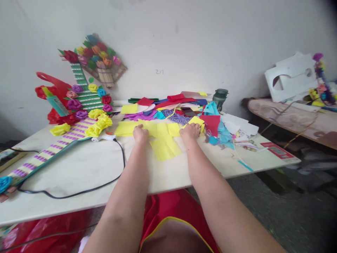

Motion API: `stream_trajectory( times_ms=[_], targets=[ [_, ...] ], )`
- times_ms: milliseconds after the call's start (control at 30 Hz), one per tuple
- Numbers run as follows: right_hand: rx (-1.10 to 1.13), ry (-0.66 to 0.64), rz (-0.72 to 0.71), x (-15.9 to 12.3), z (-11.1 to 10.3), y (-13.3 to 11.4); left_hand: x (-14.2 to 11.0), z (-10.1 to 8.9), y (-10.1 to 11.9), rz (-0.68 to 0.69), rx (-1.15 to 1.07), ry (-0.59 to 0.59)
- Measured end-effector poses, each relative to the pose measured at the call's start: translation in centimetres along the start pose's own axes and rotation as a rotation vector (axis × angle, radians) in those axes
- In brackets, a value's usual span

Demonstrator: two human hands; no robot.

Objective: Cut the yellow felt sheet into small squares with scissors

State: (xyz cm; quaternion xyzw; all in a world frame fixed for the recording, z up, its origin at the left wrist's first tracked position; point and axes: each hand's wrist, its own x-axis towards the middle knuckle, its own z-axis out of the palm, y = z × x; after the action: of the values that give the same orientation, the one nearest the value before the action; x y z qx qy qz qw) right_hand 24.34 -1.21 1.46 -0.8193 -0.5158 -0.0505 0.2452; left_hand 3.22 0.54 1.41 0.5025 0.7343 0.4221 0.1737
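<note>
Yellow crepe paper (165, 146) lies in overlapping sheets in the middle of the table, one piece reaching toward the front edge. My left hand (140, 133) is closed at the left part of these sheets, its fingers curled on the paper and partly hidden. My right hand (190, 131) is closed on yellow paper pieces at the right end, where a folded yellow piece (197, 121) sticks up beyond the fingers. A red paper square (210, 125) is just right of that hand. A white glue gun (103, 137) with a black cord rests to the left of my left hand.
A long board decorated with paper flowers (97, 126) takes up the table's left side. Behind the sheets are stacked coloured papers (171, 102) and a dark green bottle (220, 98). Blue scraps (225, 131) lie to the right. The cord (86, 192) loops across the tabletop (79, 165).
</note>
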Motion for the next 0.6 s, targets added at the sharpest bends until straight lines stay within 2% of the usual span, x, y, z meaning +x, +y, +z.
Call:
stream_trajectory(
  times_ms=[133,233,367,600],
  targets=[
    [-0.022,0.043,-0.214,-0.6,0.3,-1.0,0.1,0.1,-0.1,0.007,-0.01,0.005],
    [-0.024,-0.078,-0.309,-1.2,0.5,-2.0,0.2,0.3,-0.3,0.009,-0.019,0.007],
    [-0.072,-0.177,-0.316,-1.6,0.5,-2.8,0.3,0.3,-0.4,0.023,-0.047,0.019],
    [-0.035,-0.232,-0.247,-1.1,-0.1,-2.7,0.0,0.0,-0.1,0.0,-0.066,0.029]
  ],
)
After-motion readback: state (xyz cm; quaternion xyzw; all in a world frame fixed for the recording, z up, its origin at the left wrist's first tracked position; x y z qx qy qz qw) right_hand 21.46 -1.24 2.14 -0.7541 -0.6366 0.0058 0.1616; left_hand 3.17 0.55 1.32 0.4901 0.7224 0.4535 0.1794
